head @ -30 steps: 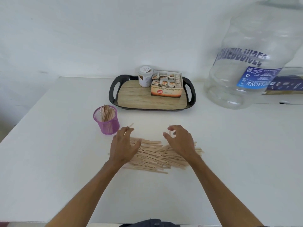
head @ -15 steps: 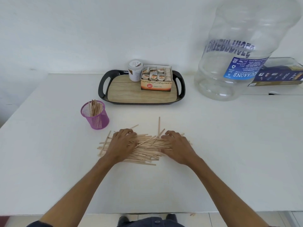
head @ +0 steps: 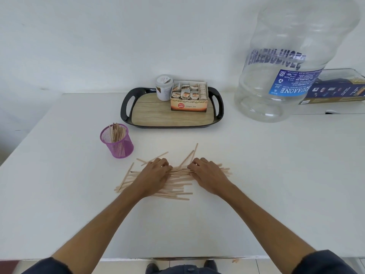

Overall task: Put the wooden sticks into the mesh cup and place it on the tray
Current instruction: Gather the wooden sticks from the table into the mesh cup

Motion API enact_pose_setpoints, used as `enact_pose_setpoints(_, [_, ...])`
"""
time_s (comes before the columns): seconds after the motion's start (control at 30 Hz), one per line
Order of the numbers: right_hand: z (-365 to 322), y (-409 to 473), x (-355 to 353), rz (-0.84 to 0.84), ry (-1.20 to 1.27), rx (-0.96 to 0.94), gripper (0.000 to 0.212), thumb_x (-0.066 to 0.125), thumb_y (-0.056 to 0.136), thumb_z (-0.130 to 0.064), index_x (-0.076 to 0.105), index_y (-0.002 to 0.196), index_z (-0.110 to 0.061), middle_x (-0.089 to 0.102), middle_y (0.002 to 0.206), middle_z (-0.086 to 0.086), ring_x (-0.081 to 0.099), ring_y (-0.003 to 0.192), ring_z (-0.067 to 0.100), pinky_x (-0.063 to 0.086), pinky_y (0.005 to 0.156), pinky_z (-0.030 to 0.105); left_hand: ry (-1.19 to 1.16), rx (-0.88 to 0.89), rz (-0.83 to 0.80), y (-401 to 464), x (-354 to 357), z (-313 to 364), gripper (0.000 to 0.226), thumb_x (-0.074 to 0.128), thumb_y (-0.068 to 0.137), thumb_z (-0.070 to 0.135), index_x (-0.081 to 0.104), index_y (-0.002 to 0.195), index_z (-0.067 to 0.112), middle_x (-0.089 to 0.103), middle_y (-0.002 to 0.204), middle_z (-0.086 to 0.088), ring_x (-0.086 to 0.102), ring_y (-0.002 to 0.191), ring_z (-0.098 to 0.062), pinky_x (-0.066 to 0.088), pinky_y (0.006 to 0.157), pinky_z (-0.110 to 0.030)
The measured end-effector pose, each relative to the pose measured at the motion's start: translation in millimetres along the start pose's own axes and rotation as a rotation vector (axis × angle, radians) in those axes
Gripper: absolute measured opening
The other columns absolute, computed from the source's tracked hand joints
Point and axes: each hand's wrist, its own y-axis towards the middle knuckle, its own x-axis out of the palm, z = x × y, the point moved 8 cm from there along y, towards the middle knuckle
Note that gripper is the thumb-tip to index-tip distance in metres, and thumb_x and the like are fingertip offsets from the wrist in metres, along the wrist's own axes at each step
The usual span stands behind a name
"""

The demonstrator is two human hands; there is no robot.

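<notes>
A loose pile of thin wooden sticks lies on the white table in front of me. My left hand and my right hand rest on the pile, fingers curled around a bundle of sticks stretched between them. The purple mesh cup stands upright to the left behind the pile, holding several sticks. Further back sits the black tray with a wood-look floor.
On the tray stand a white jar and an open box of tea sachets. A big clear water bottle stands at the back right, with a dark box behind it. A stray stick lies on the floor.
Both hands came down onto the pile and drew their fingers together, gathering sticks into a bundle between them. Some sticks were pushed out to the left and back.
</notes>
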Motion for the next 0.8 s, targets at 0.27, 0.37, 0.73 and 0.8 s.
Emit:
enact_pose_setpoints(0.27, [-2.8, -4.9, -30.8, 0.22, -0.066, -0.062, 0.023, 0.045, 0.102, -0.02, 0.065, 0.113, -0.015, 0.071, 0.103, 0.002, 0.062, 0.097, 0.024, 0.042, 0.092, 0.038, -0.071, -0.063, 0.111, 0.8, -18.0, -5.0, 0.023, 0.045, 0.1, 0.012, 0.06, 0.117, 0.006, 0.064, 0.108, -0.008, 0.059, 0.093, -0.027, 0.048, 0.078, -0.04])
enact_pose_setpoints(0.37, [-1.6, -5.7, -40.0, 0.26, -0.013, -0.068, 0.02, 0.046, 0.101, -0.015, 0.062, 0.112, -0.011, 0.067, 0.098, 0.004, 0.062, 0.085, 0.025, 0.046, 0.078, 0.036, -0.027, -0.055, 0.117, 3.1, -25.5, -6.1, 0.024, 0.045, 0.097, 0.004, 0.056, 0.118, 0.006, 0.065, 0.106, -0.009, 0.058, 0.09, -0.028, 0.045, 0.076, -0.037])
enact_pose_setpoints(0.73, [31.1, -7.0, -59.5, 0.408, 0.181, 0.189, 0.024, 0.031, 0.088, -0.027, 0.049, 0.086, -0.012, 0.054, 0.066, -0.002, 0.047, 0.053, 0.025, 0.03, 0.049, 0.031, -0.015, -0.153, 0.235, 11.5, -58.9, -23.2, 0.015, 0.036, 0.095, 0.014, 0.038, 0.08, 0.017, 0.046, 0.061, 0.002, 0.041, 0.052, -0.022, 0.024, 0.049, -0.033])
enact_pose_setpoints(0.8, [37.3, -3.6, -58.7, 0.42, 0.271, 0.265, 0.019, 0.031, 0.087, -0.025, 0.042, 0.078, -0.013, 0.044, 0.056, -0.004, 0.04, 0.049, 0.024, 0.028, 0.048, 0.032, -0.09, -0.217, 0.259, 13.4, -61.1, -28.8, 0.016, 0.031, 0.092, 0.02, 0.035, 0.076, 0.018, 0.042, 0.056, 0.005, 0.039, 0.049, -0.019, 0.024, 0.045, -0.032])
